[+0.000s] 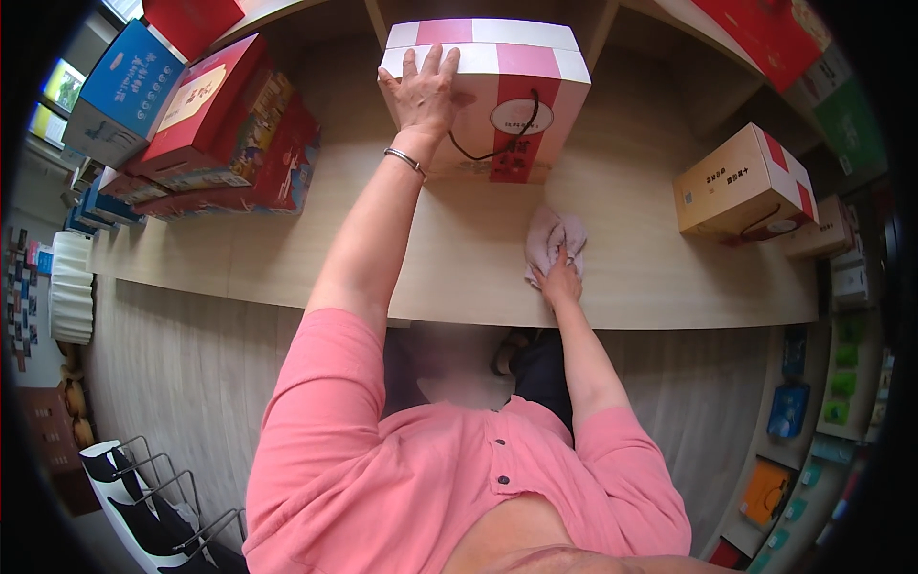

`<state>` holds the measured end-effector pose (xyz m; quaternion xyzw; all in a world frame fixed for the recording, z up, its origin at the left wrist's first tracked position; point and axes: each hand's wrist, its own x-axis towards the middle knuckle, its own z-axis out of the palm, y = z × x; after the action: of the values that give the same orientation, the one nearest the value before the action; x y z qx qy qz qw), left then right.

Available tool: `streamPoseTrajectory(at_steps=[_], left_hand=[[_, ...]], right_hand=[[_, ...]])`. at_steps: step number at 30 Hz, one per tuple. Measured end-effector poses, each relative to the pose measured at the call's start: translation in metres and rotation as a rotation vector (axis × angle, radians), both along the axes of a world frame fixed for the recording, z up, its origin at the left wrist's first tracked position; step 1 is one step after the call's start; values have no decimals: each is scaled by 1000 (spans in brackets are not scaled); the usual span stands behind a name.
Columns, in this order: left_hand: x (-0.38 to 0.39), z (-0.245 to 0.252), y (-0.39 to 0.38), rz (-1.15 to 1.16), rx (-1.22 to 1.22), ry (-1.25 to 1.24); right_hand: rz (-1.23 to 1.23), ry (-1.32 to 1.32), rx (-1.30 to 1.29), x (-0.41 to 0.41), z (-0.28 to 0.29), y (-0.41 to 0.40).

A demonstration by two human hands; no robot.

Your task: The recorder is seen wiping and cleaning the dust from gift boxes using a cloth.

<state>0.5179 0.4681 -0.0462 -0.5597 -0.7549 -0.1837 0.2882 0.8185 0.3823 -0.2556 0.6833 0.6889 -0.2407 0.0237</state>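
Observation:
My left hand (424,97) lies spread on the top edge of a pink, white and red cardboard gift box (566,107) with a dark cord handle. The box stands on a pale wood counter (459,265). Nearer the counter's front edge, to the right of the box, my right hand (563,280) holds a crumpled light pink cloth (549,233) against the counter top. The fingertips of my right hand are partly sunk in the cloth's folds.
Red gift boxes (208,107) are stacked at the left beside a blue and white box (129,86). At the right stands a tan box (724,186) with a cord handle. Open shelf compartments (652,64) line the back. A wire rack (165,488) stands at the lower left.

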Motion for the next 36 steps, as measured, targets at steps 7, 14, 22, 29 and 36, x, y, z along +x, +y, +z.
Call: streamPoseTrajectory(at_steps=[7,14,22,29,36], left_hand=[[2,-22,-31,-118,124,-156],[-44,-202,-190,332,-580,-545],[-119,-237,-286,473,-721,-580],[-117,-243,-287,427,-513,-485],[-112,-241,-291,425,-519,-545]], right_hand=[[15,8,66,3,-11,3],[39,-39,74,4,-7,6],[527,-69,140,-77,0,-55],[992,324,223,-213,6,-67],[951,260,611,-369,-33,40]])
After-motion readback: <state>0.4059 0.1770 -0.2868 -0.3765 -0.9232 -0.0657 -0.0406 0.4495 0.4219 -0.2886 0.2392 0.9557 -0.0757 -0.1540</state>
